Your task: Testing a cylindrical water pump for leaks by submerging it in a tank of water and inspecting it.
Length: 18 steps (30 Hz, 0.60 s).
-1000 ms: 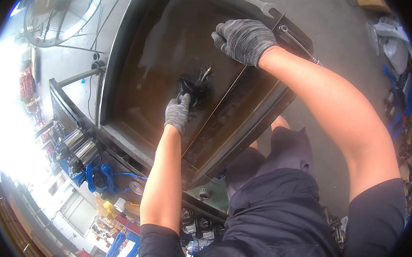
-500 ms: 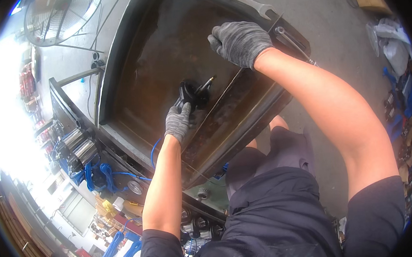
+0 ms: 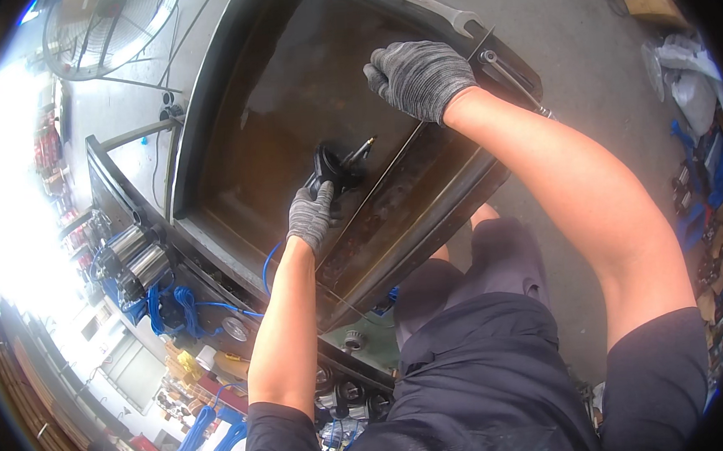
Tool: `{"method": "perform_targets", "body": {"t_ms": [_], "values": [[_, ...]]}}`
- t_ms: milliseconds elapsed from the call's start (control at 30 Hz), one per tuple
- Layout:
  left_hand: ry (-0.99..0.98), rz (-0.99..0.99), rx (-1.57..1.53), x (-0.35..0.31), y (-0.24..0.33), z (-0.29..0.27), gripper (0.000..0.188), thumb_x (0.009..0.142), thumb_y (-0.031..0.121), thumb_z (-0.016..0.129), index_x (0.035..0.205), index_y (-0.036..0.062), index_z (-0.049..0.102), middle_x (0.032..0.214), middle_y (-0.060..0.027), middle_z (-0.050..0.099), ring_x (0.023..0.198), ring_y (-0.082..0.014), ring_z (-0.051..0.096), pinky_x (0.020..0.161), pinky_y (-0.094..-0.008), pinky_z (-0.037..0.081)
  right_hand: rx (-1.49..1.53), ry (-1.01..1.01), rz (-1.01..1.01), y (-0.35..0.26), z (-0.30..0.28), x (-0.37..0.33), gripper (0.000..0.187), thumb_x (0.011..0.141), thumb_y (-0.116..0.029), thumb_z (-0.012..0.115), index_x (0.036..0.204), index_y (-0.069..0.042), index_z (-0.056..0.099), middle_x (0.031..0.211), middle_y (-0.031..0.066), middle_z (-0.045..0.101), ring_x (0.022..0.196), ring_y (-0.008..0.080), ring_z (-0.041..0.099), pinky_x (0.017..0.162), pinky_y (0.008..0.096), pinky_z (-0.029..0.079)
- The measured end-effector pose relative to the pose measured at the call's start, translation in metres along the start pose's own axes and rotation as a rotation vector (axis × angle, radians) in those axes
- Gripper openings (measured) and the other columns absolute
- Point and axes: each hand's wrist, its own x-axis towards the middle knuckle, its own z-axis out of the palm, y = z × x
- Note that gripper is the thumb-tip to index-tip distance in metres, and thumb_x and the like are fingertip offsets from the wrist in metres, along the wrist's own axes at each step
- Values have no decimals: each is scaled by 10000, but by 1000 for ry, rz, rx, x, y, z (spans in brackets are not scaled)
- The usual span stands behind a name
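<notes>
My left hand (image 3: 309, 216), in a grey knit glove, grips a dark round-bodied part (image 3: 332, 170) at the brown water in a deep metal tank (image 3: 195, 128). A thin fitting with a bright metal tip (image 3: 362, 151) sticks out of the part toward the right. The water hides how far down the part reaches. My right hand (image 3: 422, 77), gloved the same way, is raised over the tank's right side in a closed fist. Its palm is turned from sight, so I cannot make out what it holds, if anything.
A large open-ended wrench (image 3: 413, 2) and a socket handle (image 3: 510, 77) lie along the tank's right rim. Blue cable (image 3: 187, 309) and shiny metal cylinders (image 3: 142, 262) sit at the left. A fan (image 3: 105, 34) stands far left; plastic bags (image 3: 691, 89) lie at the right.
Both hands hold nearly the same places. The pale reflection on the water has changed shape, and the view has shifted very slightly.
</notes>
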Motion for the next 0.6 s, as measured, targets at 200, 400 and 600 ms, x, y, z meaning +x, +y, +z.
{"method": "perform_targets", "body": {"t_ms": [200, 400, 600], "values": [[35, 69, 62, 6, -15, -15, 467, 1048, 371, 671, 1274, -32, 600, 1048, -170, 731, 846, -220, 742, 698, -348, 606, 4, 35, -7, 1, 4, 0, 352, 1063, -377, 529, 1024, -84, 719, 996, 152, 750, 966, 372, 715, 876, 505, 566], [38, 157, 69, -54, -9, -54, 541, 1030, 433, 693, 1359, 7, 643, 1121, -71, 736, 944, -108, 644, 822, -309, 523, 8, 73, -19, -3, 3, -3, 354, 1068, -383, 526, 1020, -78, 699, 994, 169, 742, 978, 398, 703, 889, 521, 554], [125, 369, -264, -149, 1, -83, 630, 921, 579, 778, 1184, 14, 685, 922, -18, 681, 750, -97, 576, 692, -279, 498, 12, -62, 39, -13, -17, -8, 394, 1066, -466, 520, 1145, -117, 683, 1091, 169, 753, 1093, 378, 702, 972, 512, 527]]}}
